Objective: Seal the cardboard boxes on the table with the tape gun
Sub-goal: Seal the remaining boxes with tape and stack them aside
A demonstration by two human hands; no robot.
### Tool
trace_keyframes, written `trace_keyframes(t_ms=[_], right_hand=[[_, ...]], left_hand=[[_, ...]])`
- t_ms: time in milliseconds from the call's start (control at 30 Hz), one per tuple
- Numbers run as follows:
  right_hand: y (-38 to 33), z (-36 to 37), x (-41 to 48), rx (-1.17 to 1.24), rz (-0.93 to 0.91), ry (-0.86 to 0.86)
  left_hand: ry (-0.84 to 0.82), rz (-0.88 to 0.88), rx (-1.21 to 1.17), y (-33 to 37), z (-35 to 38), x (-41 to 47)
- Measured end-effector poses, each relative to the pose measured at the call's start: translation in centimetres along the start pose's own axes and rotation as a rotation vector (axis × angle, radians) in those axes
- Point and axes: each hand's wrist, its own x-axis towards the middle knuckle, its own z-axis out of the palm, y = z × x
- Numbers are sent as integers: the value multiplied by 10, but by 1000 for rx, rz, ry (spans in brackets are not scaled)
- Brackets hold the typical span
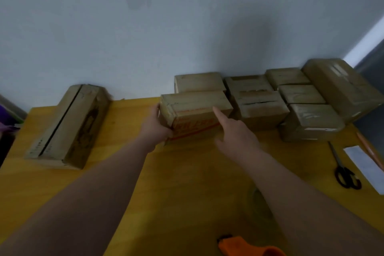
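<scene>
Left hand (154, 125) grips box (195, 108) end; right hand (236, 133) touches top.

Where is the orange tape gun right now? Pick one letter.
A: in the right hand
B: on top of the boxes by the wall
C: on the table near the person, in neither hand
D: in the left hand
C: the orange tape gun lies unheld on the table, while the left hand grips the red-printed box and the right hand points at it.
</scene>
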Motion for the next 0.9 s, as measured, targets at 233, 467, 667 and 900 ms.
trace_keyframes(t_ms=[233, 467, 667, 900], right_hand=[[-9, 11, 21, -51, 34, -42], [-30, 13, 24, -185, 46, -141], [-58, 20, 18, -224, -9, -98], [-71, 38, 0, -210, -17, -110]], left_hand=[[-129, 27, 23, 10, 10, 19], [86, 139, 554, 12, -38, 10], [506, 12, 884, -31, -137, -6], [374, -411, 638, -111, -198, -16]])
